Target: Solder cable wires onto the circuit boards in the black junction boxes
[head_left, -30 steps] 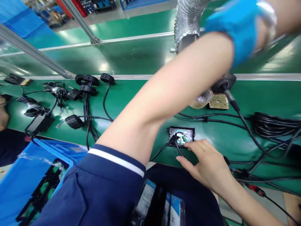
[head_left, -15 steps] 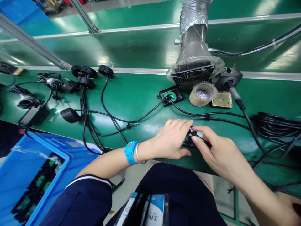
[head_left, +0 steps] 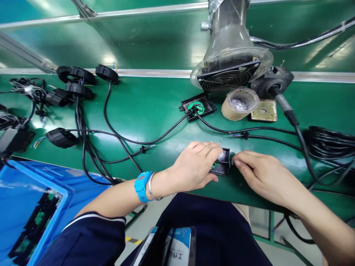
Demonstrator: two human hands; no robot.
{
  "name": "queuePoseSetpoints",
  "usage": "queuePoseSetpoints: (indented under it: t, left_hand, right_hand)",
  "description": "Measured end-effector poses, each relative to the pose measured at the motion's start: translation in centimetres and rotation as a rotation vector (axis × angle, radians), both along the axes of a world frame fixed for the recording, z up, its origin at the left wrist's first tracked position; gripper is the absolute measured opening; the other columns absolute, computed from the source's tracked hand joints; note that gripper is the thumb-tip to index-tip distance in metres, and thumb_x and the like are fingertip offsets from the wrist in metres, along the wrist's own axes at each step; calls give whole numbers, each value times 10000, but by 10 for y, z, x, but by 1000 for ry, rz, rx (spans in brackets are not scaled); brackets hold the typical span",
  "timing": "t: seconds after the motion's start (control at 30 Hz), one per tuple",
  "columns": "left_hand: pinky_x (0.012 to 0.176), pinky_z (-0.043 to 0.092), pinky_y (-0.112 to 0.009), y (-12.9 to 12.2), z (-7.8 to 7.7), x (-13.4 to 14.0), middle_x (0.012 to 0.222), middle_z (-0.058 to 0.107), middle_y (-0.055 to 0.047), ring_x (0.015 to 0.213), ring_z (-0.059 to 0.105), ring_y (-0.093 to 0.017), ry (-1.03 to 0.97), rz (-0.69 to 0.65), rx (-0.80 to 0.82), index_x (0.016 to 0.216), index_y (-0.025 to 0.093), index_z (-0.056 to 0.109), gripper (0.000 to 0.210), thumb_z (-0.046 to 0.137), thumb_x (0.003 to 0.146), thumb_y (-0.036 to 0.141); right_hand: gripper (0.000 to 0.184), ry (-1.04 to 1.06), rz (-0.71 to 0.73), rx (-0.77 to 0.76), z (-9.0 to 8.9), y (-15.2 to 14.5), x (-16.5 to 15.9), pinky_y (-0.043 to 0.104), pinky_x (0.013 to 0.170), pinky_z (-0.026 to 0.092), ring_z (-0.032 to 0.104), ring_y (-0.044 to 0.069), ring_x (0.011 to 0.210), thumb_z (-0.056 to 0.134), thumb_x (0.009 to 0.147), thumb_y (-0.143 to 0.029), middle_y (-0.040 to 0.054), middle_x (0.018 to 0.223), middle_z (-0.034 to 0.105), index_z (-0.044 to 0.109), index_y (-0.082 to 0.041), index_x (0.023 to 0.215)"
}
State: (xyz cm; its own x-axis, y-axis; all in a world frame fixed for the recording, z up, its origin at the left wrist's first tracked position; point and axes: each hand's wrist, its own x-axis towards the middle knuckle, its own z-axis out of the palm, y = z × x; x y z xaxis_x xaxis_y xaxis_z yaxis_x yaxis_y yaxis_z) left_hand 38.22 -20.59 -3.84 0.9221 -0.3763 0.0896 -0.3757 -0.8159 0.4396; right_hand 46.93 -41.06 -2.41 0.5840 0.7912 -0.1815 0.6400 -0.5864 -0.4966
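Head view is showing work apparently unfinished: an open case [head_left: 223, 170] is lying partly under the left grip [head_left: 198, 164], its hold untellable, the right grip [head_left: 262, 175] is pressing fingertips together just beside, and a cabled case [head_left: 207, 103] is sitting uncovered beyond both.

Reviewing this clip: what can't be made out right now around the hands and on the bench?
All in the head view:
Left part of the black housing: hidden under the left hand.
Whether the right hand pinches anything: too small to tell.
Rest of the blue bin: cut off by the left and bottom edges.
Far end of the cable coil: cut off by the right edge.
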Motion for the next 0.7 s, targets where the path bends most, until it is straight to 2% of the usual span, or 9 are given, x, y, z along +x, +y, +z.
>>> queuePoseSetpoints:
  t: [0.17, 0.3, 0.43, 0.5, 0.6, 0.7]
  left_hand:
    - [981, 392, -418, 0, 2, 0, 1362, 505, -160, 1253, 482, -294, -16, -31, 86, 1271, 154, 458, 588, 671, 813, 454]
    - [963, 392, -446, 0, 4, -2, 1393, 465, -182, 1262, 477, -321, -46, -85, 190, 1269, 237, 499, 482, 631, 848, 431]
    - [963, 405, -468, -3, 3, -2, 1423, 421, -226, 1288, 449, -353, -29, -70, 263, 1285, 198, 516, 442, 552, 895, 403]
    - [967, 418, -472, -5, 4, -3, 1425, 421, -229, 1293, 444, -361, -23, -64, 278, 1278, 179, 533, 443, 541, 899, 408]
    - [1009, 419, -468, -9, 7, -8, 1439, 419, -205, 1315, 429, -344, -44, -48, 290, 1283, 169, 543, 454, 558, 894, 403]
    - [1041, 427, -415, -16, 10, -23, 1415, 471, -175, 1292, 470, -283, -132, -34, 337, 1316, 104, 513, 407, 465, 935, 241]
  right_hand:
    - [235, -130, 72, -53, -8, -3, 1, 279, 566, 352, 549, 140, 601, 352, 927, -280, -2, 710, 574, 507, -207, 767]
    - [110, -302, 78, -136, -11, 2, -5, 296, 471, 256, 541, 162, 495, 402, 859, -206, 16, 675, 578, 479, -202, 779]
    - [96, -387, 69, -213, -9, 13, -10, 302, 452, 178, 517, 190, 419, 469, 734, -116, 53, 606, 581, 511, -187, 784]
    - [106, -417, 44, -230, -8, 15, -11, 304, 451, 160, 503, 189, 408, 487, 720, -115, 61, 605, 590, 533, -182, 788]
    - [81, -442, 29, -187, -8, 11, -12, 307, 476, 260, 545, 189, 518, 478, 800, -159, 55, 638, 589, 539, -182, 753]
    - [168, -494, 72, -47, -11, 2, -11, 326, 639, 402, 549, 212, 723, 471, 881, -234, 68, 727, 585, 571, -174, 761]
